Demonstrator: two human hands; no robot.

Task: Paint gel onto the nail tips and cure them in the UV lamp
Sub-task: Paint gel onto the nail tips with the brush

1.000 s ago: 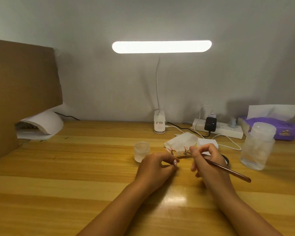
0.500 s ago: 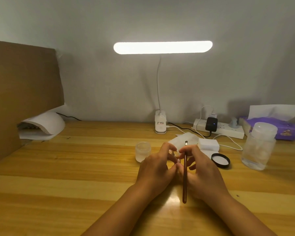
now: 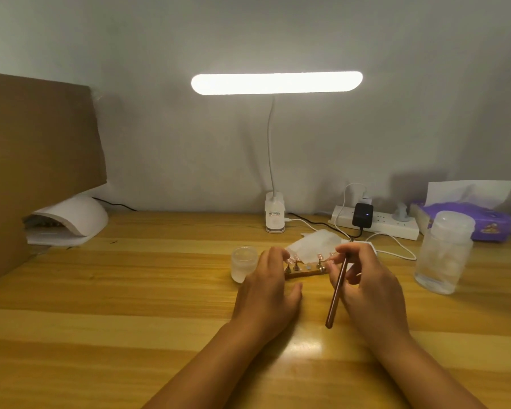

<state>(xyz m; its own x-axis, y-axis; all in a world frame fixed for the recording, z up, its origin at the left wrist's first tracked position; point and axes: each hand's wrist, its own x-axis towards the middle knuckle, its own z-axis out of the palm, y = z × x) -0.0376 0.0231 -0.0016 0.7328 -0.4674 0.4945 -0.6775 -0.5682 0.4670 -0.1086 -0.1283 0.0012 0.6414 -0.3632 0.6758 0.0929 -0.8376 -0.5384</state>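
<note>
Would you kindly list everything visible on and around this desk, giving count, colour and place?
Table: one, yellow wood, under everything.
Cardboard sheet: one, brown, far left.
UV lamp: one, white, back left.
Desk lamp: one, white, lit, back centre.
Small jar: one, frosted, beside the left hand.
Holder: one, brown, between the hands.
Nail tips: several, pale, on the holder's stands.
Wipe: one, white, behind the holder.
Power strip: one, white, back right, black adapter plugged in.
Bottle: one, clear, right.
Tissue box: one, purple, far right.
Brush: one, brown, in the right hand's grip.
Left hand: fingertips at the holder's left end.
Right hand: holds the brush.
</note>
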